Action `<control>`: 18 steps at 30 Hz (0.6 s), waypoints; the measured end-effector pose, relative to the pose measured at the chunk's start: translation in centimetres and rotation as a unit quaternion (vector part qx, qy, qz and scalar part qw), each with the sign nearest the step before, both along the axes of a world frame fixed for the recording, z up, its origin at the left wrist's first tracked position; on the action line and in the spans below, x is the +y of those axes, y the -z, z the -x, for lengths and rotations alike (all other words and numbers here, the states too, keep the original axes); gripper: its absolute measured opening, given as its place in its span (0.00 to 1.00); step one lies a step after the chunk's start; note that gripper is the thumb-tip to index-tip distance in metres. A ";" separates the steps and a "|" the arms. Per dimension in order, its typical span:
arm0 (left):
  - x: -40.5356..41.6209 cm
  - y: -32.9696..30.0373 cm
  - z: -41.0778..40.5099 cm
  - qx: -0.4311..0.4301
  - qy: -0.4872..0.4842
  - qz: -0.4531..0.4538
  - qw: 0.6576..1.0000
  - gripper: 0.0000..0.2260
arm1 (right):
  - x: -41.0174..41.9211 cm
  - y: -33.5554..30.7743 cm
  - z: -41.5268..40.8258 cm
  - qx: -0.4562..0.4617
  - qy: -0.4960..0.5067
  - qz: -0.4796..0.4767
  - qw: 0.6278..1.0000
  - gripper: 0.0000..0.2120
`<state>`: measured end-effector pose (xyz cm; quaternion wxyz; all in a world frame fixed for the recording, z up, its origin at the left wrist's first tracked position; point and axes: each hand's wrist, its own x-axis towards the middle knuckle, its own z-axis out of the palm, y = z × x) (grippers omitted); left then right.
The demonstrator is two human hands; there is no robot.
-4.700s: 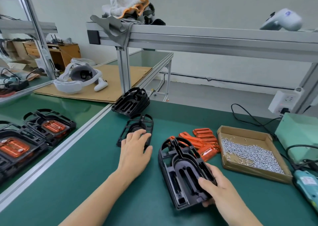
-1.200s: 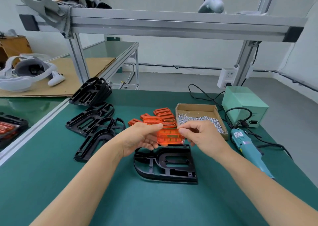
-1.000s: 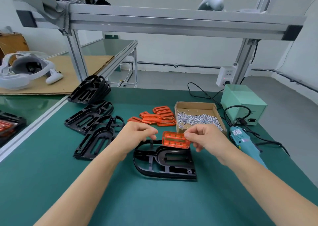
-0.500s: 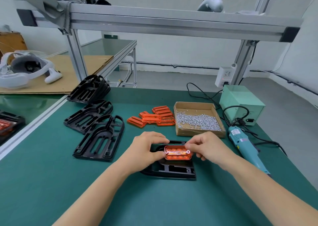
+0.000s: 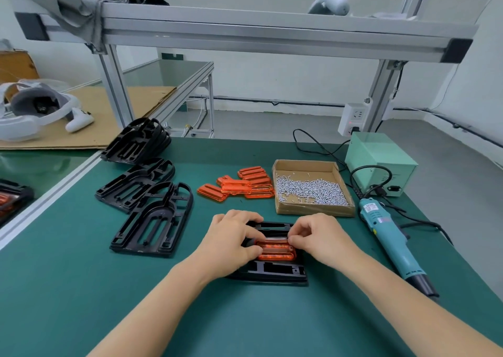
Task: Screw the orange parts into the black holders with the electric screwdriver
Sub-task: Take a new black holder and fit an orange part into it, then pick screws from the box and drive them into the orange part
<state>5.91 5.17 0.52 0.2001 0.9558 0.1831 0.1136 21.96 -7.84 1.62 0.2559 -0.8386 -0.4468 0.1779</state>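
Note:
An orange part (image 5: pixel 276 250) lies in the recess of a black holder (image 5: pixel 272 271) on the green mat in front of me. My left hand (image 5: pixel 231 241) grips the part's left end with curled fingers and thumb. My right hand (image 5: pixel 319 237) pinches its right end. Both hands hide most of the holder's upper half. The teal electric screwdriver (image 5: pixel 392 243) lies on the mat to the right, untouched. A pile of orange parts (image 5: pixel 239 186) sits further back beside a cardboard box of screws (image 5: pixel 310 190).
Several empty black holders (image 5: pixel 153 220) lie and stack at the left. A green power box (image 5: pixel 381 163) with cables stands at the back right. An aluminium frame beam (image 5: pixel 245 34) crosses overhead. A headset (image 5: pixel 35 112) lies on the neighbouring bench.
Both hands have lowered the orange part from above the holder down into its recess. The view has tilted slightly downward.

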 end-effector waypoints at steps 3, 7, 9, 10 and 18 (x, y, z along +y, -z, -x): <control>-0.1 0.2 -0.1 0.002 -0.003 -0.007 1.000 0.12 | -0.2 0.3 0.3 -0.017 0.005 -0.012 1.000 0.07; -0.1 0.2 0.0 0.004 -0.003 -0.004 1.000 0.12 | -0.7 0.2 0.4 -0.013 0.004 -0.034 0.999 0.05; 0.0 0.1 -0.1 0.011 0.000 -0.005 1.000 0.12 | -1.3 -0.3 0.0 -0.044 0.030 -0.054 0.997 0.01; 0.0 0.0 -0.1 0.014 0.001 -0.003 1.000 0.11 | -1.9 -0.7 -0.5 -0.068 0.051 -0.064 0.994 0.02; 0.7 -2.7 -3.2 -0.059 -0.024 0.061 0.996 0.09 | -8.4 -3.6 -5.8 -0.262 0.222 0.186 0.921 0.24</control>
